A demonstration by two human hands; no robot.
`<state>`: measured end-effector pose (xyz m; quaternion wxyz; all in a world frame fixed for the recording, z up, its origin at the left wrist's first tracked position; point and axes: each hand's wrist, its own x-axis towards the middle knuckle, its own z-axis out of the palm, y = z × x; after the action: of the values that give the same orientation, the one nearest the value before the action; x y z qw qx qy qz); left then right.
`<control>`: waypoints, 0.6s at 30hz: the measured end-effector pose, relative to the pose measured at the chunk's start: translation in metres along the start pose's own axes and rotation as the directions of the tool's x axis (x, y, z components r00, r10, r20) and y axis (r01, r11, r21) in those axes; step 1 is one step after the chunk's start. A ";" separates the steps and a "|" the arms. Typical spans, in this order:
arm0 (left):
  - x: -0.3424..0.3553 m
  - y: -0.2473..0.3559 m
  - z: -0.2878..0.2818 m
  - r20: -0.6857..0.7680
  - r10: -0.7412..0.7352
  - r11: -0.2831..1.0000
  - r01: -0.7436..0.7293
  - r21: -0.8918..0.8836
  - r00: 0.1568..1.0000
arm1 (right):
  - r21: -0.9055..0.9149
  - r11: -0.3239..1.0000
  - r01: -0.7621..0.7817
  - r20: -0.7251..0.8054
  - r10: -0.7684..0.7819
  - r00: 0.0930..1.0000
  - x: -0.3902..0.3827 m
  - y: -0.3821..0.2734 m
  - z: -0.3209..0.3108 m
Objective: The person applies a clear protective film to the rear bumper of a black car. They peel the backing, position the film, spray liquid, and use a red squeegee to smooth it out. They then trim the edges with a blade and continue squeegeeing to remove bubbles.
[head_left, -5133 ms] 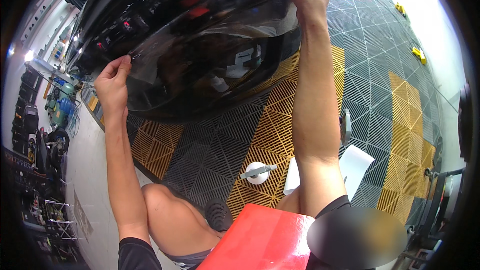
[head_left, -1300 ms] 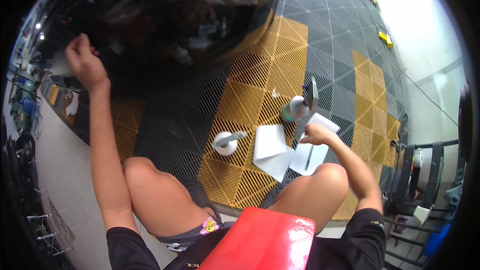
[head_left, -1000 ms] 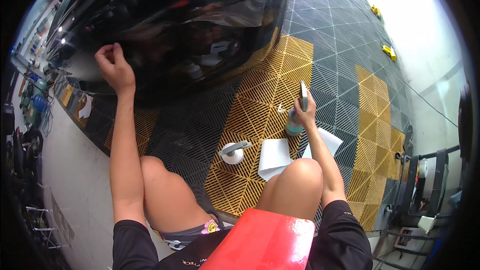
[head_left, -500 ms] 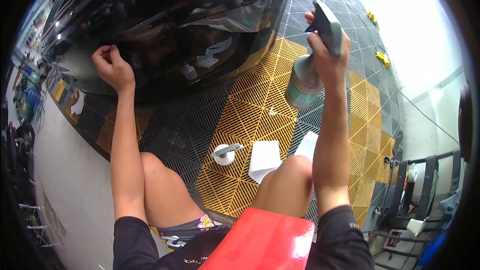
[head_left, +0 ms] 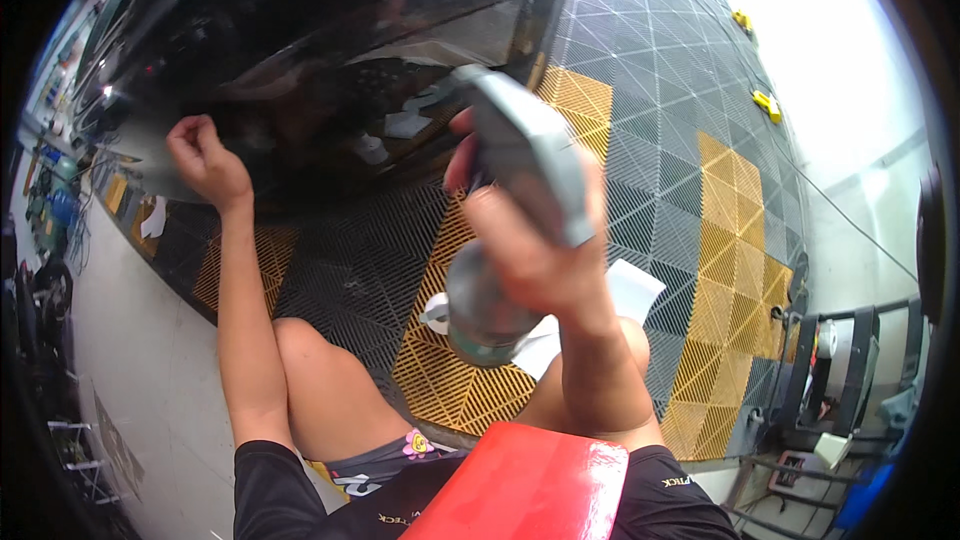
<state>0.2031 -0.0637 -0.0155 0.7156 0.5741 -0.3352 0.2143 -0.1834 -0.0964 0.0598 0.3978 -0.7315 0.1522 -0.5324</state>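
Right hand (head_left: 540,255) is gripping spray bottle (head_left: 475,310), left hand (head_left: 212,168) is curling by black car bumper (head_left: 300,135), can't tell if pinching.

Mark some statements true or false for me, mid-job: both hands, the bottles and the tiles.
1. The right hand grips a spray bottle. True.
2. The left hand is by the black panel. True.
3. The left hand is spread wide open. False: it is drawn into a pinch.
4. A second bottle is on the tiles, partly hidden by the held one. True.
5. The spray bottle stands on the tiles. False: the right hand has it lifted.
6. The tiles are all one colour. False: some are dark, some yellow.
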 end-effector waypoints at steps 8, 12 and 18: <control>0.000 0.009 -0.008 0.095 0.046 0.999 -0.043 -0.032 0.994 | 0.190 0.935 -0.300 0.461 0.184 0.868 -0.022 -0.020 0.062; 0.000 0.014 -0.015 0.152 0.018 0.999 -0.010 -0.051 0.988 | 0.163 0.987 -0.011 0.287 -0.037 0.957 -0.024 -0.006 0.023; -0.005 0.018 -0.015 0.152 -0.014 1.000 0.011 0.023 0.988 | -0.294 0.920 -0.257 -0.426 0.115 0.897 0.010 0.097 -0.071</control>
<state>0.1901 -0.0447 -0.0087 0.6828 0.5989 -0.3828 0.1691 -0.2238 -0.1943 0.0030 0.2745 -0.6467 0.3910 -0.5947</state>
